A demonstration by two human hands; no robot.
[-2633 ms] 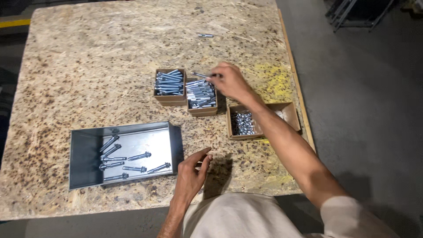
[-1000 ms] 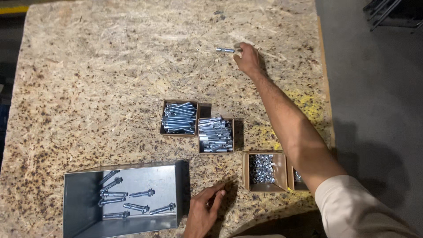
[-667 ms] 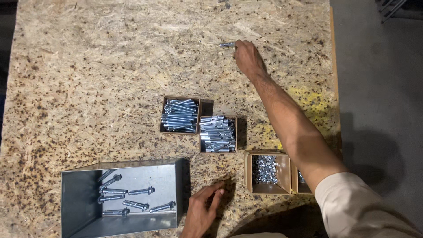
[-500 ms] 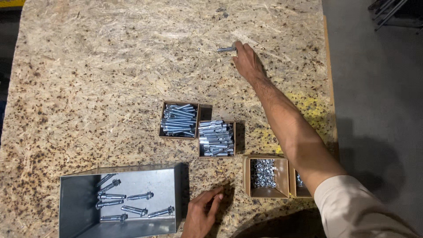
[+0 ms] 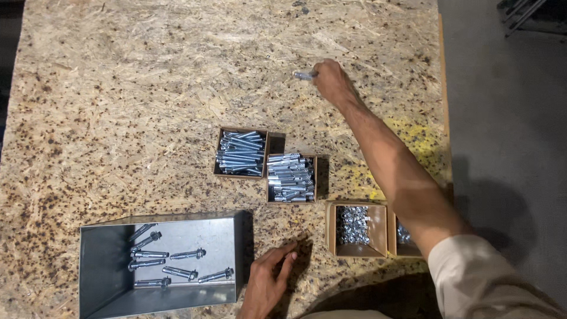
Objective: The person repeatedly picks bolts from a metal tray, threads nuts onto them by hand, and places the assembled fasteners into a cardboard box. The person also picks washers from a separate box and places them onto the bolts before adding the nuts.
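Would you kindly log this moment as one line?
right hand: pinching loose bolt far on board | left hand: flat beside metal tray | bolt boxes: untouched

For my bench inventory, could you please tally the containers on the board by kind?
Small brown cardboard boxes: 4
Grey metal tray: 1
Total: 5

Likely a workshop: a rough chipboard bench (image 5: 118,88) bears cardboard boxes of bolts (image 5: 240,153), a metal tray (image 5: 106,277) near left, and bare concrete floor (image 5: 508,118) right.
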